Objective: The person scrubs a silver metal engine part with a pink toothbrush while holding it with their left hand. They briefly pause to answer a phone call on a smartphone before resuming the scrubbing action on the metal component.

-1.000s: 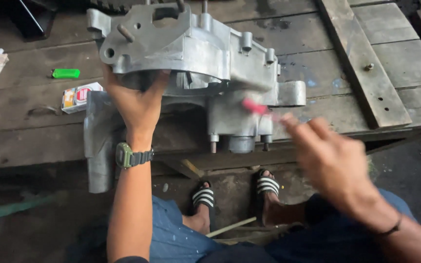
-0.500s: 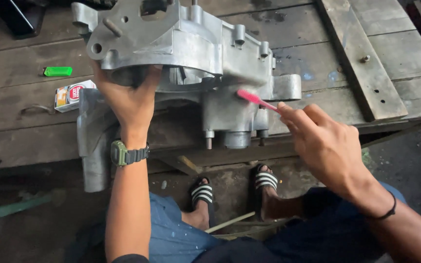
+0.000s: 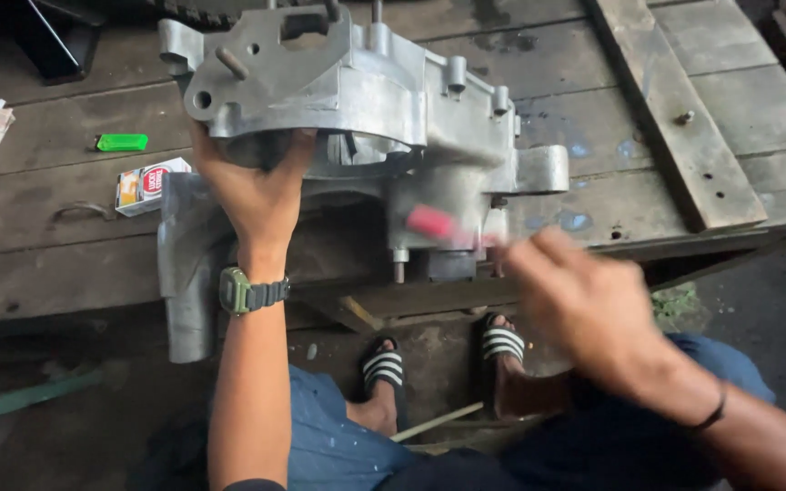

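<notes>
Centre frame: I see the left hand [image 3: 252,191], fingers spread, bracing a grey cast-aluminium engine casing [image 3: 357,118] on the weathered wooden plank bench [image 3: 730,109]. The right hand [image 3: 584,309], blurred, pinches a pink-handled brush [image 3: 434,223] against the casing's lower edge. Scrubbing step, I judge; steady bracing needed.

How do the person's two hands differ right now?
The left hand is sharp and steady, pressed against the grey metal engine casing; the right hand is blurred and holds a red-handled tool at the casing's lower part. The left wrist carries a green watch; the right wrist a thin dark band. Both are bare.
</notes>
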